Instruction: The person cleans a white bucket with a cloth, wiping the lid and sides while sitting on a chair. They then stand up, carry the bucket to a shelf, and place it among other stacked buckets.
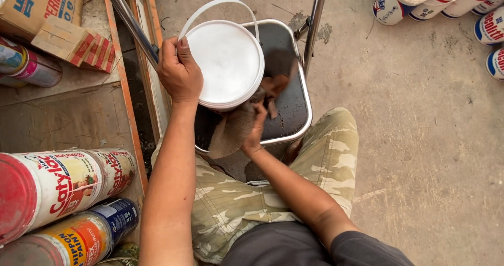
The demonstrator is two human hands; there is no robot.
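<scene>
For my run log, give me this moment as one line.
left hand: grips rim of white bucket | right hand: presses cloth to bucket's side | below: metal chair seat | nearby: paint cans

The bucket (227, 61) sits over the tray (292, 50), paint cans (63, 182) lying to the left.

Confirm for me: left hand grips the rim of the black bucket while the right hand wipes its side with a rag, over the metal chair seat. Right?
Not quite. In the head view the bucket is white, not black. The left hand does grip its rim, and the right hand holds a rag against its side, above the metal chair seat.
</scene>
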